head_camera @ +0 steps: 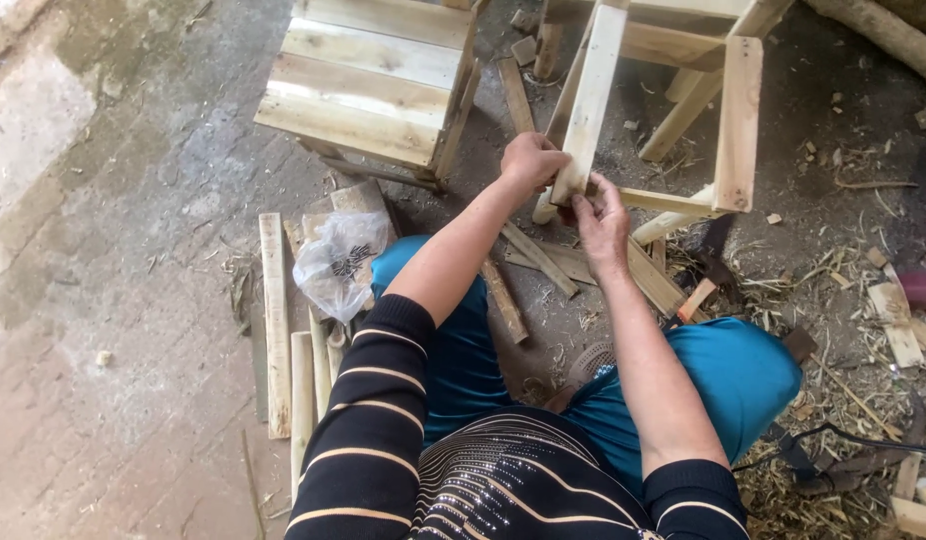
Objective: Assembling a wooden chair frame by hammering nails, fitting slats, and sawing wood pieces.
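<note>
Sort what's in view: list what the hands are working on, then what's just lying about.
In hand:
left hand and right hand gripping a pale slat
unfinished wooden frame

Lying about:
finished stool
plastic bag
loose sticks

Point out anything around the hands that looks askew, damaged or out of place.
Nothing looks damaged. The frame lies tipped on its side, with the left hand and right hand both at the lower end of one slat. Loose slats and chips litter the floor, and a plastic bag sits among them.
</note>
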